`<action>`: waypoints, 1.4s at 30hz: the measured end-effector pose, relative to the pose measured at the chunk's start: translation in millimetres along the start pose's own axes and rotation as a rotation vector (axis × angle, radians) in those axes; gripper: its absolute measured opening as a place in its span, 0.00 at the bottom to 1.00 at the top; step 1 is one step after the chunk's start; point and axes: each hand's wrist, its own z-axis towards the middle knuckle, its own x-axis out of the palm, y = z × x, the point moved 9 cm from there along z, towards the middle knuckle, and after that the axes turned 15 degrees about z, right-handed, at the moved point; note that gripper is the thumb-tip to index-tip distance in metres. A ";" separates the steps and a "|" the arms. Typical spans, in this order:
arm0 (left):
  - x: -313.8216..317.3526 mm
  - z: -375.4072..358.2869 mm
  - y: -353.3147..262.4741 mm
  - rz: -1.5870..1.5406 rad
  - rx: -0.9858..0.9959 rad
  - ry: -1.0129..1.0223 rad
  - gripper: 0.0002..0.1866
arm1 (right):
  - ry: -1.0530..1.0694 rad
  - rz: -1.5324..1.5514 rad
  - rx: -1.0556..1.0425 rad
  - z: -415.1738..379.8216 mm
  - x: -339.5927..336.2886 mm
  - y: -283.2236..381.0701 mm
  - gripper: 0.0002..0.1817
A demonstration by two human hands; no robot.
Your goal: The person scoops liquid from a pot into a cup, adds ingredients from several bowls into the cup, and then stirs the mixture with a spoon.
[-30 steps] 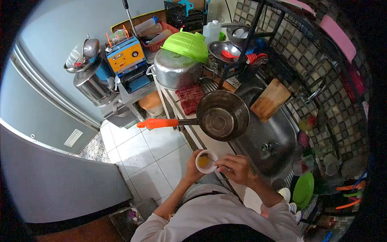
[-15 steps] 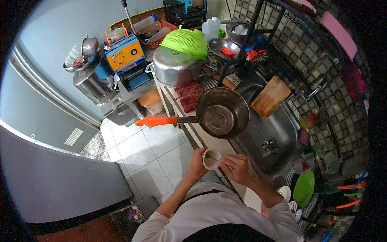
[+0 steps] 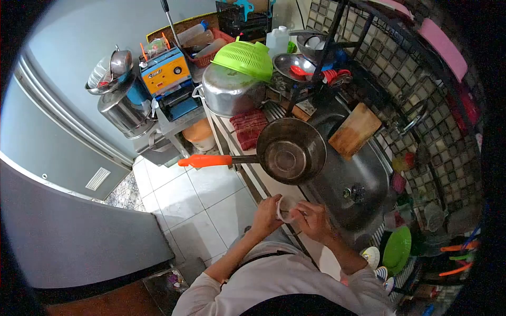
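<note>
My left hand [image 3: 268, 215] is closed around a small white cup [image 3: 285, 202], held just in front of the saucepan. At the cup's rim, my right hand [image 3: 312, 217] has its fingers pinched together; what they hold is too small and hidden to name. The cup's contents are hard to see now. Beyond both hands, a dark saucepan [image 3: 287, 158] with an orange handle [image 3: 204, 160] rests on the counter's edge by the sink, and its inside shows bare metal.
The sink [image 3: 350, 181] lies to the right, with a wooden cutting board [image 3: 355, 130] across it. Behind the saucepan are a red cloth [image 3: 247, 128], a large metal pot [image 3: 232, 92] and a green colander [image 3: 245, 58]. A green plate [image 3: 397, 248] stands at the lower right.
Both hands have moved slightly right and forward with the cup, which is turned differently. The yellowish stuff seen inside it earlier is now out of clear sight.
</note>
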 end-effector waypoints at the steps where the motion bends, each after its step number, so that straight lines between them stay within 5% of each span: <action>1: 5.7 1.8 0.3 -0.033 0.018 0.012 0.24 | 0.001 0.076 0.044 -0.1 -0.7 -4.6 0.09; 4: 32.4 1.4 1.1 -0.010 0.050 0.195 0.37 | -0.065 -0.150 -0.076 0.7 -7.3 3.4 0.09; 8: 42.1 2.6 7.9 -0.025 -0.005 0.231 0.37 | -0.015 -0.126 -0.041 0.6 -3.4 -0.3 0.09; 10: 48.6 1.1 13.9 -0.110 0.002 0.207 0.37 | -0.008 -0.058 0.149 -6.2 -5.0 -19.3 0.09; 20: 16.5 2.4 -0.5 -0.043 0.011 0.021 0.31 | -0.019 -0.154 0.063 -7.6 -7.7 -34.3 0.10; 23: 28.4 4.3 6.1 -0.070 -0.102 0.208 0.31 | 0.024 0.025 0.149 1.0 -7.0 -27.3 0.11; 25: 23.0 4.4 6.7 -0.046 -0.072 0.089 0.30 | 0.044 -0.151 0.045 4.4 -5.6 -16.1 0.10; 29: 19.4 6.7 4.3 -0.113 -0.002 0.006 0.31 | 0.014 -0.025 -0.003 5.1 -7.9 -13.7 0.09; 38: 35.5 15.1 3.8 -0.161 -0.061 0.183 0.31 | 0.004 -0.204 0.030 4.4 -11.0 -13.4 0.08; 40: 13.0 15.7 -8.7 -0.087 0.011 -0.020 0.31 | 0.015 -0.174 0.039 4.3 -11.2 -13.9 0.08; 42: 19.3 17.5 -6.7 -0.068 -0.017 0.018 0.31 | -0.060 -0.227 -0.028 -5.7 -13.7 -23.8 0.09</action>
